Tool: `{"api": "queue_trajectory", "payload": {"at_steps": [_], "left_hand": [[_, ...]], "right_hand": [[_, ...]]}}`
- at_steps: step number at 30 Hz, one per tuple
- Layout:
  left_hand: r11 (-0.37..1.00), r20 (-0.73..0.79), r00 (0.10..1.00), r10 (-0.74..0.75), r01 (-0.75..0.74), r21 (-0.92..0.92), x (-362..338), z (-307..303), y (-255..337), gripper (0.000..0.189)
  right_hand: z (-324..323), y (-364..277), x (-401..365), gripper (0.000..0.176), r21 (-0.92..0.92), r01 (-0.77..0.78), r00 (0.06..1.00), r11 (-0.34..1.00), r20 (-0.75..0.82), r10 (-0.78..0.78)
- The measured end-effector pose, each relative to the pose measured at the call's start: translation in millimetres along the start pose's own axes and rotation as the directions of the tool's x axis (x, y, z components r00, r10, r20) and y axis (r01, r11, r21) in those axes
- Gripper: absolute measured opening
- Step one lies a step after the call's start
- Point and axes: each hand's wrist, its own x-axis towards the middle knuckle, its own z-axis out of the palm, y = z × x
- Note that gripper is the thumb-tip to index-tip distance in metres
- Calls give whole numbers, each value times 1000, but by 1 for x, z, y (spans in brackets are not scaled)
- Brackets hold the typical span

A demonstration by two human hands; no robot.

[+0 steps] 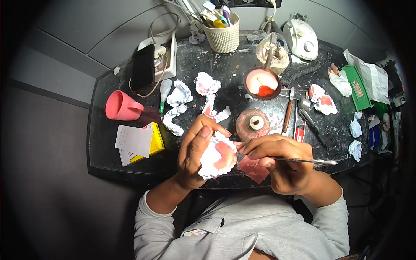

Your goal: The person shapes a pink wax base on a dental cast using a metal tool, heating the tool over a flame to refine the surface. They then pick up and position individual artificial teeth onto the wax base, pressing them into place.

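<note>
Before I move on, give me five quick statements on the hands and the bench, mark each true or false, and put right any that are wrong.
1. The left hand holds a white cast. True.
2. The right hand is empty. False: its fingers grip a thin tool.
3. The mug stands at the right end of the bench. False: it is at the left end.
4. The note lies on the yellow box. True.
5. The knife with the brown handle is in the left hand. False: it lies on the bench.
</note>
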Motion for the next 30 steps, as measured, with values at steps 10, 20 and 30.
{"api": "queue_trajectory", "payload": {"at_steps": [10,20,30], "left_hand": [[997,-18,997,81,-81,-11,4,6,3,44],[938,-131,930,344,-346,11,1,10,-9,96],[903,43,903,426,-428,34,0,6,-8,80]], "right_hand": [[-17,-9,4,13,224,-138,983,965,-85,161],[-22,-5,-13,30,291,-63,962,955,-235,135],[-32,-7,-10,33,-38,21,986,999,-164,-27]]}}
